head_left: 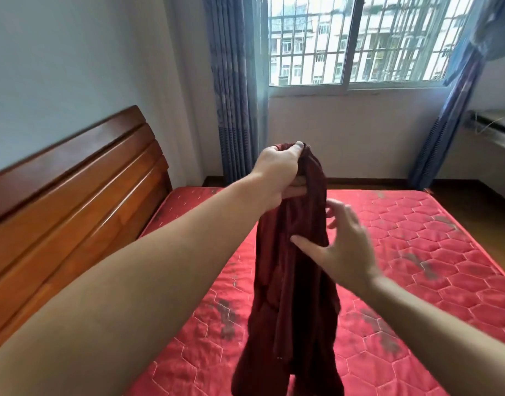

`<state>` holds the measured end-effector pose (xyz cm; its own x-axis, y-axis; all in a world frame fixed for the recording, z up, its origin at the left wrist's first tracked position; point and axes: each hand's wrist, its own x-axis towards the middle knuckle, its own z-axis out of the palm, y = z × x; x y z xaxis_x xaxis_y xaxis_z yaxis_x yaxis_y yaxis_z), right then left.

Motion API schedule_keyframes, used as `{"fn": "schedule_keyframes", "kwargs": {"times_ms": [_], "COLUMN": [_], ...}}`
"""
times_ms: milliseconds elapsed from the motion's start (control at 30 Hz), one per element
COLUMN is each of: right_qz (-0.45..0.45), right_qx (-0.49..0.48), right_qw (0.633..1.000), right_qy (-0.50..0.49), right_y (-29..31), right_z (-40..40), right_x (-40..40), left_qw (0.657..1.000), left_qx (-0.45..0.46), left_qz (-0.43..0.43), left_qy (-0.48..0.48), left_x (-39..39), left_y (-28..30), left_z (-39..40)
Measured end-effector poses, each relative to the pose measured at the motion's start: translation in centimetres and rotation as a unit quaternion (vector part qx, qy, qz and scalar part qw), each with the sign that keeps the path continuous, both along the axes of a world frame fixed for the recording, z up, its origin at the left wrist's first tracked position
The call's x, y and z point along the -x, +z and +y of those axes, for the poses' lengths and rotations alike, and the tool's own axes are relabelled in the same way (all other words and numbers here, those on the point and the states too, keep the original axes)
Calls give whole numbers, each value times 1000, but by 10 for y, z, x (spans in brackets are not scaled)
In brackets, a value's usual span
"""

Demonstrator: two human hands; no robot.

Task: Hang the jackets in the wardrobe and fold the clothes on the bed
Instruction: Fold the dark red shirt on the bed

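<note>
Left grip bunching maroon garment, red quilted mattress, barred window

The dark red garment hangs in the air above the bed, bunched at its top, which sits at 12 o'clock from the picture's middle. Its cloth falls in long vertical folds toward 6 o'clock, where the lower part spreads wider. The bed has a red quilted mattress with a hexagon pattern and grey stains.
</note>
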<state>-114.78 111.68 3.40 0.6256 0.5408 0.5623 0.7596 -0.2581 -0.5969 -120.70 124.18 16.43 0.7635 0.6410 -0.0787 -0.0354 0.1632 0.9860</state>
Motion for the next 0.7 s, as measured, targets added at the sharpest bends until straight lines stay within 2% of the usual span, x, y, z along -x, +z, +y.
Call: {"fn": "schedule_keyframes", "kwargs": {"times_ms": [100, 167, 300, 433, 567, 633, 700], "right_qz": [126, 138, 82, -5, -38, -34, 42], "right_qx": [106, 121, 168, 257, 315, 266, 133], "right_qw": [986, 983, 982, 962, 940, 954, 981], "right_qy": [-19, -13, 38, 88, 126, 132, 136], "right_y": [-13, -13, 8, 42, 77, 90, 97], "right_z": [8, 0, -18, -25, -26, -22, -15], "right_x": [3, -11, -46, -66, -77, -75, -69], "left_qw": [998, 997, 992, 989, 989, 990, 990], "left_qx": [44, 28, 37, 29, 33, 33, 9], "left_qz": [-14, 2, 11, 50, 57, 63, 93], "left_qy": [45, 74, 116, 133, 132, 123, 107], "left_x": [3, 12, 31, 46, 59, 62, 62], "left_y": [9, 10, 4, 1, 3, 3, 0], "left_z": [1, 10, 35, 51, 57, 60, 59]}}
